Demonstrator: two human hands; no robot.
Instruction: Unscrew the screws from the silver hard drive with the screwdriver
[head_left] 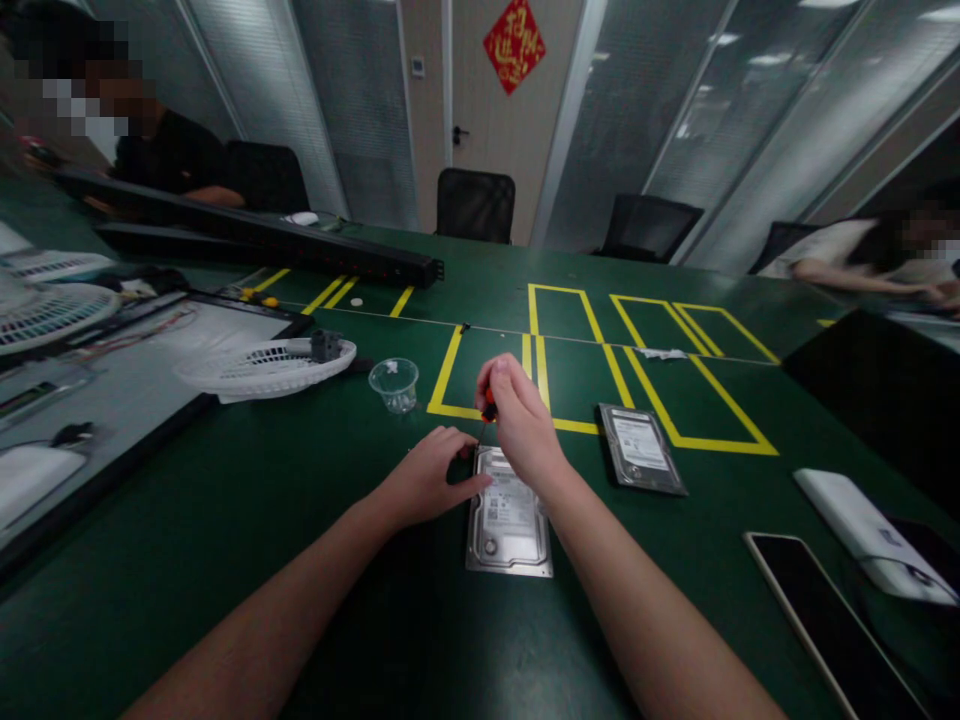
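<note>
A silver hard drive [517,548] lies flat on the green table in front of me, its white label partly covered by my hands. My right hand [519,420] is closed around a small screwdriver [490,408] with an orange and black handle. Its thin shaft points down at the drive's far left corner; whether the tip sits in a screw is too small to tell. My left hand [433,475] rests at the drive's left side, thumb on the label and fingers stretched toward that corner. Beyond it stands a clear plastic cup [395,385].
A second hard drive [641,448] lies to the right, near yellow tape outlines [720,446]. A phone [825,620] and a white power bank [870,530] are at the near right. White fan guards [270,366] lie left, behind them a long black bar [300,235]. Two people sit across the table.
</note>
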